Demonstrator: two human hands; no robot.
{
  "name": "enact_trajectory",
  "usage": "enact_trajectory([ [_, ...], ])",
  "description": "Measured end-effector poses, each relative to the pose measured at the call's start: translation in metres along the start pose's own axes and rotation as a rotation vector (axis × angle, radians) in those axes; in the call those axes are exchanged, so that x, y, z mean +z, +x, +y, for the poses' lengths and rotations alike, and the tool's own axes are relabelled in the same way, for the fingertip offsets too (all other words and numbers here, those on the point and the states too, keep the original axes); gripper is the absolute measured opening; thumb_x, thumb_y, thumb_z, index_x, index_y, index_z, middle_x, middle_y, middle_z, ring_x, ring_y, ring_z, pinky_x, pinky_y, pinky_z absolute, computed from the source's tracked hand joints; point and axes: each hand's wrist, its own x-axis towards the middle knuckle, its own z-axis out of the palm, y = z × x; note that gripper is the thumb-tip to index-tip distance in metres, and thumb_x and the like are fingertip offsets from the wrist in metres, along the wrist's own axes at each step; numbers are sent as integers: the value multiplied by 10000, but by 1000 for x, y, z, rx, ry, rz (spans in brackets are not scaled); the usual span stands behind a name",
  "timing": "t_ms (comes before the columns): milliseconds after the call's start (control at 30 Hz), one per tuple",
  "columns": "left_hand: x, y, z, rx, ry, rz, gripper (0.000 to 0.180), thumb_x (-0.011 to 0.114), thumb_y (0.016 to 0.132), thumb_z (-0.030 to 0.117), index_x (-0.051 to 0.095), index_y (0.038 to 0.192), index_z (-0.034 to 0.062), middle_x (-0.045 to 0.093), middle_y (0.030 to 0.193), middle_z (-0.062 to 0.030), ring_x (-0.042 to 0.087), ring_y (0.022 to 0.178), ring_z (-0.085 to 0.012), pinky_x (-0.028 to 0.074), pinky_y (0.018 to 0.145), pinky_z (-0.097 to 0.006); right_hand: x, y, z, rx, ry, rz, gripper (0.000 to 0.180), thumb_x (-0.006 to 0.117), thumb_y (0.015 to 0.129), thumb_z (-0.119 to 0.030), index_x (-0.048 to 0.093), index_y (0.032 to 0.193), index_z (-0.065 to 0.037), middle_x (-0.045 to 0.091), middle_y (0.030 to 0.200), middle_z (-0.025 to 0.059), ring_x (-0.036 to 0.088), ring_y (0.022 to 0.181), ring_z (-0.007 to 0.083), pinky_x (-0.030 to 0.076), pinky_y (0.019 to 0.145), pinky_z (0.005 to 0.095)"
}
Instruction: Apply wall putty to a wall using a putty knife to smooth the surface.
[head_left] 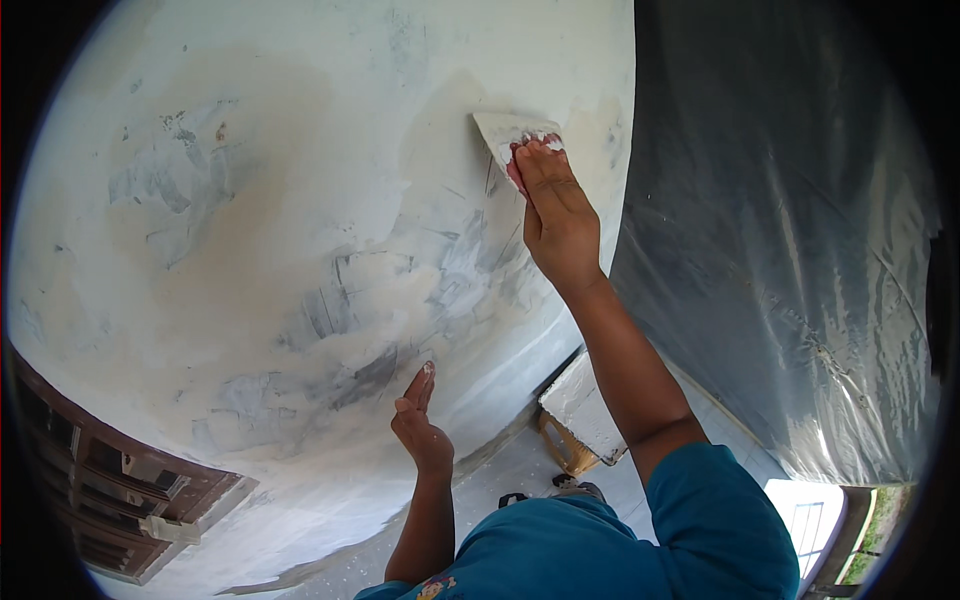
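Note:
My right hand [562, 225] is raised and closed around a wide putty knife [497, 135]. The knife's pale, flat blade lies against the wall, and white paste is smeared on its reddish grip part. Lower down, my left hand [423, 430] is held up close to the wall with fingers stretched and nothing in it. White paste dots its fingertips. The wall [370, 190] is off-white, with beige damp-looking areas, grey smears and dark scratch marks around both hands. Whether the left fingertips touch the wall, I cannot tell.
A dark plastic sheet [770, 220] hangs along the right. Below my right arm stands a white-spattered board or box top [588, 405] over a yellowish-brown stool or basket [568, 448]. A brown wooden lattice frame [120, 480] is at lower left. White specks dot the floor [490, 480].

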Motion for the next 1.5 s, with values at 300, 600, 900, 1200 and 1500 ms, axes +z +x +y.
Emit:
enact_trajectory([
  [300,-10,-10,-7,-21,-12,3,743,235,1070,522,629,1213,-90,661,1216,-255,611,1209,-369,426,1091,-489,-44,-227,-70,391,163,-481,334,596,910,22,636,1238,-24,653,1249,165,620,1192,315,462,1082,413],
  [600,16,-23,1,-428,494,-624,496,528,1006,426,716,1135,-15,723,1060,-229,696,1042,-341,511,932,-366,-92,-323,-55,585,144,-899,286,577,923,-73,635,1202,-47,674,1190,146,633,1132,310,508,991,393],
  [900,79,-63,9,-409,835,-1089,516,522,966,484,742,894,23,708,813,-198,695,838,-358,531,800,-459,-129,-345,-3,886,159,-936,409,508,862,6,646,1243,-51,687,1169,193,675,1044,361,549,900,429],
  [1200,205,-116,-70,-646,874,-1271,520,538,944,512,752,980,39,728,933,-189,689,817,-380,532,802,-487,-172,-409,90,1042,166,-1237,400,519,881,-57,631,1265,-66,673,1209,180,662,1077,352,529,941,423],
  [1500,177,-256,-305,-815,842,-716,422,525,958,385,709,916,8,694,952,-251,656,889,-463,514,802,-516,-130,-514,174,892,198,-1404,315,517,950,-82,614,1249,-92,698,1068,202,669,993,394,534,840,483],
])
